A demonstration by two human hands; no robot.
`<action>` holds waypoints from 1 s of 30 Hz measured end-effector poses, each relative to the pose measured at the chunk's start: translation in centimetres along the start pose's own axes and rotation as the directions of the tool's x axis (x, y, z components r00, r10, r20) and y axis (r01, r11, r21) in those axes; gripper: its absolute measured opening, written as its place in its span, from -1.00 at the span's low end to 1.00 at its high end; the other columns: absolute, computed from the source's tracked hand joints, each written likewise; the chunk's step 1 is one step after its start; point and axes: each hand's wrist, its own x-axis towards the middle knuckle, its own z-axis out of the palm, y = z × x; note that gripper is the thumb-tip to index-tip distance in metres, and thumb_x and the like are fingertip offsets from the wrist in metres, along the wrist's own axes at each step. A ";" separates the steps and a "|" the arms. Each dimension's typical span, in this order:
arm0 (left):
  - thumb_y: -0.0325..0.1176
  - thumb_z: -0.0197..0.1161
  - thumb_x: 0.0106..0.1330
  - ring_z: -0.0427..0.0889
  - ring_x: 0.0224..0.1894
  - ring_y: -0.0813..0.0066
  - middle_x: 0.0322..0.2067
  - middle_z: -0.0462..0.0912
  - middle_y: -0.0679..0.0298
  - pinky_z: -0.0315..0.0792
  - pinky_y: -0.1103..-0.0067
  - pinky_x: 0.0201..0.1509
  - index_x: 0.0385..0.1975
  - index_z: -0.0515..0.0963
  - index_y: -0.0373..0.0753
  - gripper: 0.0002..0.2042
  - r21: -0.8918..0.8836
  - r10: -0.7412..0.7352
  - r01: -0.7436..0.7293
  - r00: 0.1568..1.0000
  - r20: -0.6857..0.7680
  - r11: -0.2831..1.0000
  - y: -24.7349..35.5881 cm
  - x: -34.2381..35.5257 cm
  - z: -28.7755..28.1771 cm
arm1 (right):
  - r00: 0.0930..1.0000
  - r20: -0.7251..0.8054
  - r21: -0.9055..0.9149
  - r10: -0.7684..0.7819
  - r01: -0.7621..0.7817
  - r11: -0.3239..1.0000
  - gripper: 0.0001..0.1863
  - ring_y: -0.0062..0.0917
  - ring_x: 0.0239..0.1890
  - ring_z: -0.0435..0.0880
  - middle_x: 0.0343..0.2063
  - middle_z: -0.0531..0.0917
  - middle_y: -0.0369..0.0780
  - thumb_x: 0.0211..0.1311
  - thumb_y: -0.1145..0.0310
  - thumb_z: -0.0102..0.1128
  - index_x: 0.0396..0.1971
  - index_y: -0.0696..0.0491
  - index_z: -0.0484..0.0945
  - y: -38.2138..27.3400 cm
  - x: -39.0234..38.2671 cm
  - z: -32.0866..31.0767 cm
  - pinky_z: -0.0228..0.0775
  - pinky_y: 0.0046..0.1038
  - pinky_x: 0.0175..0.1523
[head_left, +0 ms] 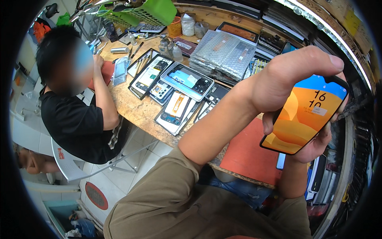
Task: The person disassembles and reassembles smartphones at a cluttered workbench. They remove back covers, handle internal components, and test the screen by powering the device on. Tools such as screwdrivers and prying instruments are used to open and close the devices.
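Seemingly mid-check, the left hand (276, 83) and right hand (317, 146) grasp the lit phone (304, 121); tapping next likely needs steadiness.

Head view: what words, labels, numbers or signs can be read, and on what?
Texts are located, not copied out.
Smartphone screen: large clock digits, partly covered by a pale sticker; smaller print too small to read.
White chair: red marking, too blurred.
Bubble-wrapped stack: small labels, too small.
Brown panel: dark handwriting, unreadable.
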 end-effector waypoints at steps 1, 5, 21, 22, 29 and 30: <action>-0.07 0.16 0.58 0.79 -0.23 0.32 -0.27 0.79 0.08 0.66 0.46 -0.04 -0.18 0.70 -0.40 -0.57 -0.011 0.012 -0.012 1.000 0.022 1.000 0.1 0.0 -0.1 | 1.000 0.003 0.001 0.004 -0.004 1.000 -0.70 -0.11 0.42 0.55 0.35 0.58 0.01 0.61 0.27 0.03 0.14 0.12 0.53 0.0 0.0 -0.1 0.26 0.15 0.59; -0.08 0.11 0.61 0.78 -0.24 0.39 -0.28 0.80 0.12 0.64 0.51 -0.05 -0.19 0.71 -0.37 -0.58 0.055 0.038 -0.041 0.998 0.058 0.998 0.4 0.3 -0.2 | 0.998 -0.046 -0.042 0.051 -0.053 0.998 -0.25 0.00 0.51 0.43 0.49 0.41 0.04 0.59 -0.08 -0.06 0.55 0.12 0.28 0.5 0.7 0.8 0.25 0.12 0.59; 0.33 -0.28 0.50 0.64 -0.20 0.28 -0.24 0.64 -0.07 0.55 0.53 -0.11 -0.13 0.53 -0.50 -0.18 0.090 0.023 -0.023 1.000 0.002 0.996 -0.1 0.5 -0.8 | 0.914 0.255 -0.063 0.314 -0.308 0.949 -0.20 -0.22 0.16 0.73 0.14 0.69 0.07 0.53 -0.16 -0.11 0.44 0.23 0.37 2.6 4.0 4.9 0.53 -0.26 0.29; 0.33 -0.27 0.50 0.62 -0.18 0.26 -0.24 0.62 -0.08 0.54 0.52 -0.10 -0.11 0.51 -0.50 -0.19 0.056 0.009 -0.010 1.000 0.017 0.998 -0.1 0.8 -0.8 | 0.911 0.243 -0.074 0.332 -0.324 0.943 -0.20 -0.25 0.11 0.73 0.10 0.70 0.07 0.54 -0.16 -0.12 0.41 0.25 0.39 2.8 4.3 5.0 0.53 -0.27 0.25; 0.26 -0.13 0.43 0.57 -0.12 0.23 -0.26 0.58 -0.05 0.49 0.47 -0.08 -0.11 0.49 -0.53 -0.25 -0.103 0.052 -0.048 0.998 0.040 0.994 -0.8 1.4 -1.0 | 0.914 0.117 -0.191 0.389 -0.363 0.912 -0.29 -0.32 0.05 0.74 0.04 0.71 0.00 0.63 -0.07 -0.24 0.43 0.25 0.32 2.6 4.5 5.7 0.51 -0.33 0.24; 0.27 -0.14 0.44 0.56 -0.12 0.24 -0.27 0.57 -0.05 0.47 0.50 -0.08 -0.11 0.48 -0.52 -0.25 -0.043 0.067 -0.065 0.996 0.061 0.997 -0.8 1.3 -1.2 | 0.909 0.111 -0.138 0.402 -0.386 0.912 -0.34 -0.42 0.08 0.73 0.02 0.72 -0.02 0.66 -0.02 -0.25 0.41 0.25 0.32 2.5 4.3 5.8 0.48 -0.40 0.27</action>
